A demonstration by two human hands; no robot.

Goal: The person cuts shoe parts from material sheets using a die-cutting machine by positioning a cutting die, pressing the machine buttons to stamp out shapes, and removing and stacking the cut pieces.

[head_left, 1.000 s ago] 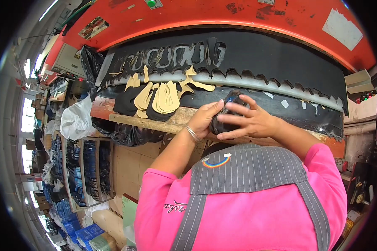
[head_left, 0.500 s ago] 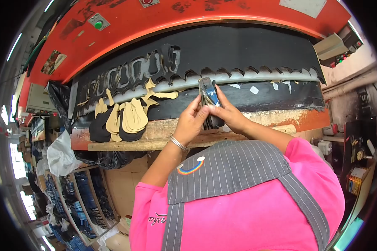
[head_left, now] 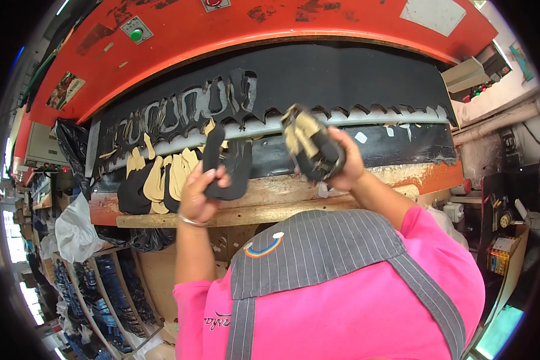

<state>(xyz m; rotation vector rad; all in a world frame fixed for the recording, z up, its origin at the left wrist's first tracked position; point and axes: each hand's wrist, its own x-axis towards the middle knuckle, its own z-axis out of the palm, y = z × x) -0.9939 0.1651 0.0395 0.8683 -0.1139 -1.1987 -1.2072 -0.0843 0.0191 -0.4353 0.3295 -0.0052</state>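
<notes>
My left hand (head_left: 199, 195) is closed on black insole pieces (head_left: 239, 168), holding them upright above the front edge of the bench. My right hand (head_left: 347, 163) grips a sole-shaped cutting die (head_left: 314, 144) with black and tan material showing inside its rim; it is tilted and partly blurred. The two hands are well apart. Left of my left hand lie piles of cut insoles, tan ones (head_left: 155, 183) and black ones (head_left: 133, 191), at the bench edge.
A black sheet (head_left: 354, 75) with cut-out gaps lies under the red machine beam (head_left: 180, 30). A pale bar (head_left: 366, 114) runs along its jagged edge. White scraps (head_left: 360, 137) lie in front. A wooden rail (head_left: 264, 210) edges the bench; a white plastic bag (head_left: 78, 228) hangs left.
Both hands were together around the die; they have separated. My left hand has moved left with black insole pieces in it, while my right hand has kept the die and turned it.
</notes>
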